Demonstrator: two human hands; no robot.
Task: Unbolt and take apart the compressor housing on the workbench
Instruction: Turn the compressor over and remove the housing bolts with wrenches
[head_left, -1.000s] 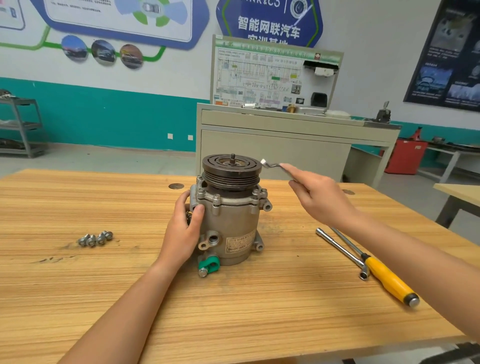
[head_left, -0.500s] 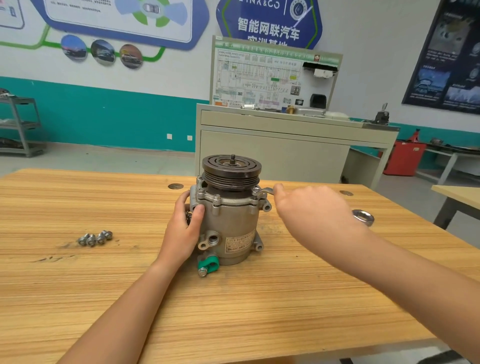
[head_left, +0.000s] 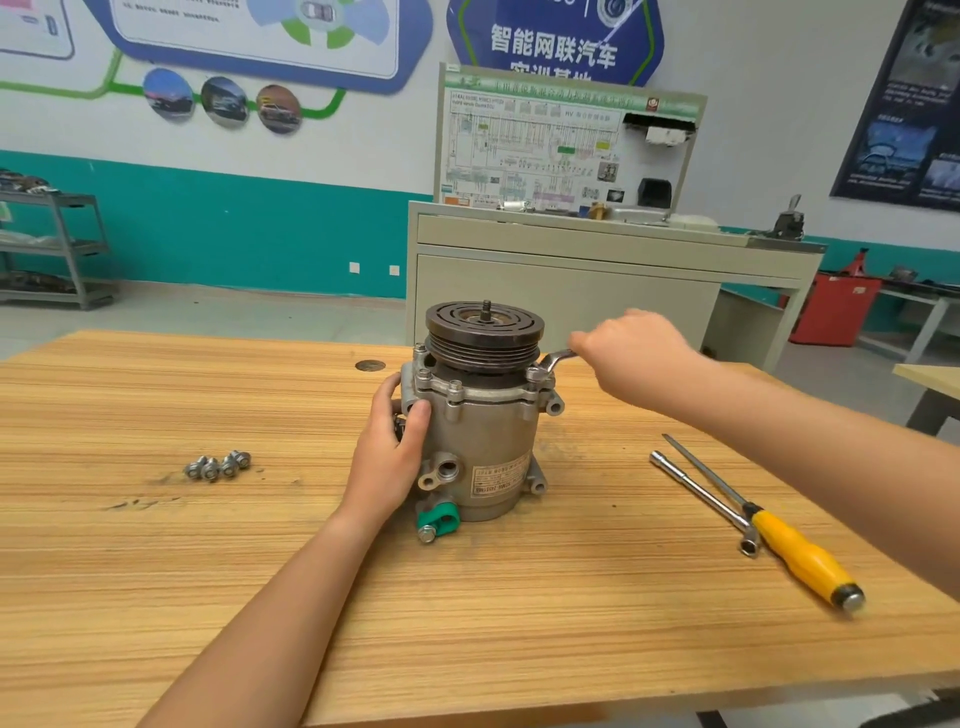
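**One wall sign reads clearly; most other print is blurred**

The blue hexagonal wall sign (head_left: 553, 49), top middle of the back wall, carries large white Chinese characters: 智能网联汽车. A second line beneath them is cut off by the top edge of the training board (head_left: 566, 145) and cannot be read whole. That board, standing on the grey cabinet (head_left: 571, 291), shows a wiring diagram with the letters "HV" near its upper middle. The green strip along its top edge holds print too small to read. The pale label (head_left: 500, 477) low on the front of the compressor (head_left: 483, 426) has several printed lines, all blurred. The dark poster (head_left: 904, 104) at the wall's right edge and the white panel (head_left: 249, 31) at its upper left bear illegible lines.
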